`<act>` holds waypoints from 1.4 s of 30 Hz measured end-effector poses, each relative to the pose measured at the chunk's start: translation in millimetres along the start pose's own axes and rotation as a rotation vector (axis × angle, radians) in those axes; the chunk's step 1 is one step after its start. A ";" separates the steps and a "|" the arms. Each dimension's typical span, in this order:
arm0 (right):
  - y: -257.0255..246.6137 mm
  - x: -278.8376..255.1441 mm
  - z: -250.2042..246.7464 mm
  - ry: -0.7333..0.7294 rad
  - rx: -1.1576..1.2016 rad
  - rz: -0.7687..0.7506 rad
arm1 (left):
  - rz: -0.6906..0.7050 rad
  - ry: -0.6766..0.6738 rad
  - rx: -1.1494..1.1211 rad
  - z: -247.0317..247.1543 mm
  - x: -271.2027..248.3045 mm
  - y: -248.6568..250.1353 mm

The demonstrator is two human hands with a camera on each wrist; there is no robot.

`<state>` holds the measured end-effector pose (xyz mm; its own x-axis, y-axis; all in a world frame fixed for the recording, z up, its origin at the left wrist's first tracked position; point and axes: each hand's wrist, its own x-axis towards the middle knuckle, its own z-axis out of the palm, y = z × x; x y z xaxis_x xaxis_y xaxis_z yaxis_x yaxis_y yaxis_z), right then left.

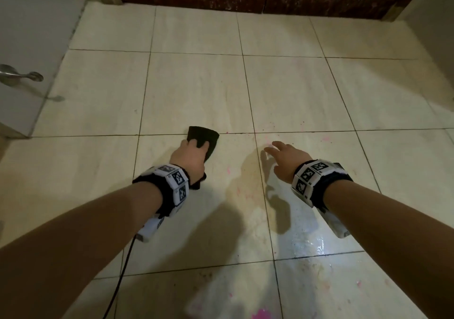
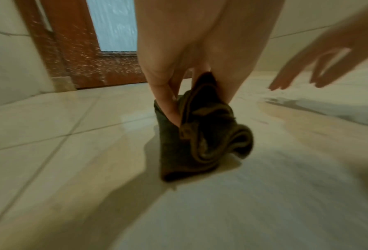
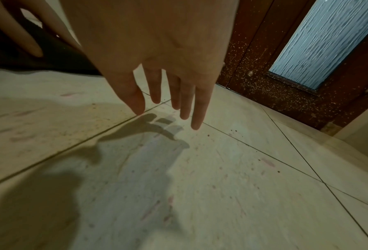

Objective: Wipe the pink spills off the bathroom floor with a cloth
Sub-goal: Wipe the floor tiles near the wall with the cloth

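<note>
I crouch over the bathroom floor point(image 1: 196, 85), my left hand point(image 1: 188, 155) just left of centre frame, its grip curled round a dark folded cloth point(image 1: 202, 138) whose lower edge rests on the tile. My right hand point(image 1: 286, 159), right of centre, holds nothing; its fingers point(image 3: 196, 108) hang straight and spread just above the floor. Faint pink streaks point(image 1: 228, 170) lie between my two hands, more pink specks point(image 1: 325, 138) sit to the right of my right hand, and the brightest pink spill point(image 1: 261, 315) shows at the bottom edge of the frame.

To wipe well, I judge I should flatten the bunched cloth so a broad face meets the tile, press down with the palm, and pull each stroke across the streaks toward me rather than pushing pigment outward. The wet sheen point(image 1: 309, 242) at lower right suggests a slick surface, so my free hand may serve best planted flat for balance. The brightest spill probably calls for a clean fold of cloth.
</note>
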<state>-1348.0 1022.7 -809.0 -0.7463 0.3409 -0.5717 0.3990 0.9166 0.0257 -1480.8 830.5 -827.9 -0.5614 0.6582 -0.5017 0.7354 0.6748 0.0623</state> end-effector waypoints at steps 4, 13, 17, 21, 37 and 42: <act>4.6 -0.8 1.3 -0.006 0.021 0.023 | 0.264 0.002 0.171 13.6 -32.0 47.2; 8.7 0.9 -7.3 0.057 0.059 0.050 | 0.682 -0.395 0.093 40.7 -104.8 85.3; 10.3 0.3 -9.5 0.070 0.070 0.063 | 0.306 -0.157 -0.539 -9.8 -79.1 46.2; 14.0 0.8 -11.7 0.089 0.079 0.077 | 0.012 0.157 -0.763 -35.4 -28.7 9.9; 57.4 -19.0 11.5 0.028 0.120 0.148 | 0.241 0.045 0.003 22.6 -13.0 83.7; 52.2 -27.0 11.4 0.015 0.104 0.149 | 0.444 -0.164 0.049 50.8 -72.9 118.7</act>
<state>-1300.9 1058.9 -801.5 -0.6824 0.4753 -0.5554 0.5583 0.8293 0.0236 -1333.3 845.6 -827.8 -0.1239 0.8154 -0.5655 0.9101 0.3205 0.2627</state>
